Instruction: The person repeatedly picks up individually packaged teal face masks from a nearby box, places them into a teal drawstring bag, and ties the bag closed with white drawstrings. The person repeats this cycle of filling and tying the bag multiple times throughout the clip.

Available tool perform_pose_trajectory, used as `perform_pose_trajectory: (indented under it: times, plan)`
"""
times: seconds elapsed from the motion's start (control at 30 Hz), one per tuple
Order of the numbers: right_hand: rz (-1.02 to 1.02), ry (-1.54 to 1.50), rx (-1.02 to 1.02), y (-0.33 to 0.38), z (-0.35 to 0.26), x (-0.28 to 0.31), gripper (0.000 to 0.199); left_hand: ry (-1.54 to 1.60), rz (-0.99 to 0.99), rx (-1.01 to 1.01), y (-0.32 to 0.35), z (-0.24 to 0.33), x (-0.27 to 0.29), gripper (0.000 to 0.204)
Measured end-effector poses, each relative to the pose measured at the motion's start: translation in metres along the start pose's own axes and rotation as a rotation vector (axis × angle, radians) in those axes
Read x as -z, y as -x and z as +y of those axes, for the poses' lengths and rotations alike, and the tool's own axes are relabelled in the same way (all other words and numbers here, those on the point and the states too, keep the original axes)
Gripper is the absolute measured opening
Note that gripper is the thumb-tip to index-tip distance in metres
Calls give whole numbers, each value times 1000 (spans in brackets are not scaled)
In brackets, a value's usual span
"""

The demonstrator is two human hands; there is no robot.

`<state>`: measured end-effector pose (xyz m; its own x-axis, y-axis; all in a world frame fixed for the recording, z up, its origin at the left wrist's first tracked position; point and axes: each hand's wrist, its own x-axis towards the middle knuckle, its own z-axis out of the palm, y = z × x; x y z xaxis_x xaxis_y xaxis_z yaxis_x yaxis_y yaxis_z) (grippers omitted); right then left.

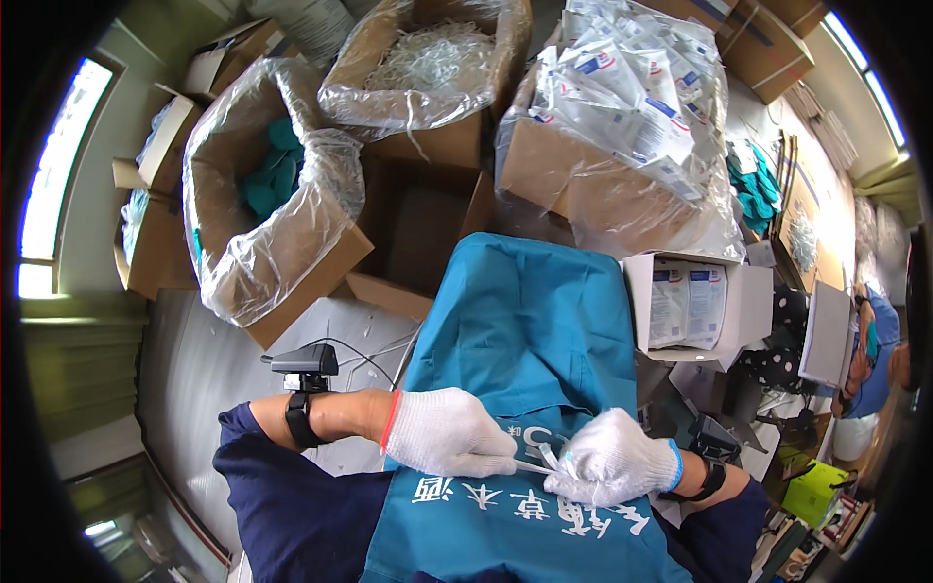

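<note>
Cartons [544,170] are standing beyond the fingers [493,465]; left hand [449,432] and right hand [614,457] are pinching 1 white strip [532,467] running crosswise between them.

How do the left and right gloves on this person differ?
The left glove has a red cuff edge; the right glove has a blue one. The left glove lies stretched out sideways, while the right glove is bunched into a more compact, rounded shape. Both are white and knitted, and a thin white strip spans the gap between them.
</note>
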<state>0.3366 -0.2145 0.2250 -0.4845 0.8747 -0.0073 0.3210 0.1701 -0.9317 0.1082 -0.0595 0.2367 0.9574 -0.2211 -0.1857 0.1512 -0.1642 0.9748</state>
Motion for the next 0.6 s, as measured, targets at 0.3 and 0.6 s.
perform_pose_trajectory:
  times: [0.3, 0.6]
  plan:
    - [364, -697, -538, 32, 37, -6, 38, 906, 985, 185, 98, -94, 88, 15]
    - [733, -1310, -542, -20, 99, -8, 27, 941, 1303, 590, 77, -240, 120, 86]
